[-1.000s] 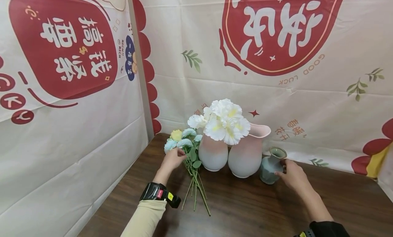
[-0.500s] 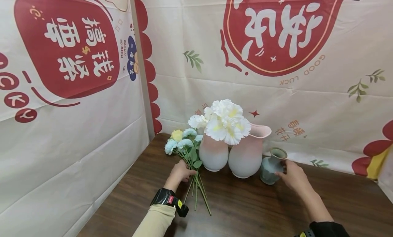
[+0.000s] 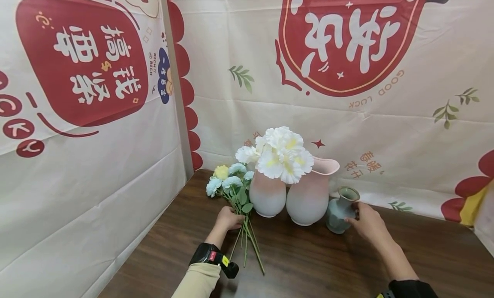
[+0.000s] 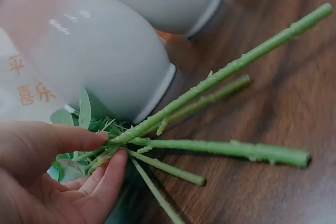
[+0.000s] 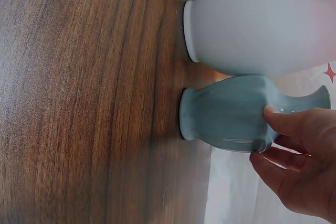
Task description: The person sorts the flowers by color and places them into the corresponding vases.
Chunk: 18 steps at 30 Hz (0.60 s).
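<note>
My left hand (image 3: 228, 219) pinches the crossed green stems (image 4: 205, 85) of a bunch of artificial flowers between thumb and fingers. The bunch has pale blue blooms (image 3: 232, 181) and one yellow bloom (image 3: 221, 172), and it lies on the table left of the vases. On the right, my right hand (image 3: 368, 223) holds a small grey-green vase (image 3: 339, 214) by its upper body, thumb on one side and fingers on the other. That vase stands upright on the table, its base on the wood in the right wrist view.
Two pink-and-white vases (image 3: 267, 195) (image 3: 308, 199) stand between the hands. Large white flowers (image 3: 283, 154) rise from the left one; the right one has a flared lip. A brown wooden table (image 3: 308, 259) meets printed cloth walls (image 3: 216, 105) at the back and left.
My left hand has moved from beside the blue blooms down toward me to the stems and now pinches them. The right hand stays on the small vase.
</note>
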Each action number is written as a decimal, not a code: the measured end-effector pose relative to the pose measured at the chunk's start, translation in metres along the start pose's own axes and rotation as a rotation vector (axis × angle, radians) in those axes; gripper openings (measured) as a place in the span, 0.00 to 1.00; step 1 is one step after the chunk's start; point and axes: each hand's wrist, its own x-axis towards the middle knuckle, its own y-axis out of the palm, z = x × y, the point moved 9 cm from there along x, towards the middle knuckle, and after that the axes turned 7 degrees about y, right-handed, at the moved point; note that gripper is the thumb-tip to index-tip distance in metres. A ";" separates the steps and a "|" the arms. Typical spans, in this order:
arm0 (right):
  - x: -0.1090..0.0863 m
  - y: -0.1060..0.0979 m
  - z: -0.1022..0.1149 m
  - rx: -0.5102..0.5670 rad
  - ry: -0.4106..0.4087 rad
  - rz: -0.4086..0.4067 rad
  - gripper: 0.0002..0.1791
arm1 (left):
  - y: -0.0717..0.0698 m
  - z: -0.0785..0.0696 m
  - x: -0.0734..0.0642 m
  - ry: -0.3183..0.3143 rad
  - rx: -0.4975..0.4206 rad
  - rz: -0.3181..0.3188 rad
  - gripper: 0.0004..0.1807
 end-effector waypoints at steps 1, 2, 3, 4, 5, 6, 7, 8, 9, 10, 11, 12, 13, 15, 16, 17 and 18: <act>0.001 0.000 0.000 0.001 -0.001 0.001 0.30 | 0.001 0.001 0.000 -0.005 -0.064 0.012 0.38; 0.001 0.000 0.001 0.002 -0.002 0.003 0.31 | 0.001 0.001 0.000 -0.009 -0.128 0.021 0.36; 0.001 0.000 0.001 0.002 -0.004 0.005 0.31 | 0.001 0.002 -0.001 -0.014 -0.174 0.027 0.36; 0.001 0.000 0.001 0.002 -0.008 0.005 0.31 | 0.001 0.002 -0.002 -0.016 -0.209 0.028 0.36; 0.001 0.001 0.001 0.000 -0.010 0.006 0.31 | 0.000 0.001 -0.003 -0.016 -0.235 0.029 0.36; 0.001 0.001 0.001 -0.002 -0.014 0.008 0.31 | -0.001 0.000 -0.005 -0.014 -0.257 0.029 0.35; 0.002 0.001 0.001 -0.002 -0.016 0.007 0.31 | -0.003 -0.001 -0.007 -0.009 -0.275 0.031 0.36; 0.001 0.001 0.001 -0.003 -0.018 0.008 0.32 | -0.004 -0.002 -0.008 -0.004 -0.294 0.034 0.36; 0.001 0.001 0.001 -0.004 -0.020 0.006 0.32 | -0.005 -0.004 -0.010 0.003 -0.309 0.040 0.37; 0.001 0.001 0.001 -0.004 -0.022 0.005 0.32 | -0.006 -0.006 -0.012 0.012 -0.320 0.046 0.37; 0.001 0.001 0.001 -0.005 -0.023 0.003 0.32 | -0.008 -0.008 -0.014 0.021 -0.330 0.053 0.38; 0.002 0.001 0.001 -0.005 -0.025 0.001 0.31 | -0.009 -0.011 -0.016 0.032 -0.342 0.059 0.39; 0.002 0.000 0.000 -0.005 -0.026 -0.001 0.31 | -0.011 -0.013 -0.017 0.042 -0.353 0.062 0.39; 0.003 0.000 0.000 -0.007 -0.028 -0.003 0.31 | -0.014 -0.018 -0.020 0.064 -0.364 0.066 0.39; 0.003 0.001 -0.001 -0.007 -0.029 -0.003 0.31 | -0.016 -0.021 -0.022 0.078 -0.366 0.065 0.40; 0.003 0.001 -0.001 -0.008 -0.029 -0.002 0.31 | -0.017 -0.023 -0.023 0.092 -0.367 0.063 0.39; 0.004 0.001 -0.001 -0.010 -0.029 -0.001 0.32 | -0.018 -0.026 -0.025 0.110 -0.366 0.057 0.39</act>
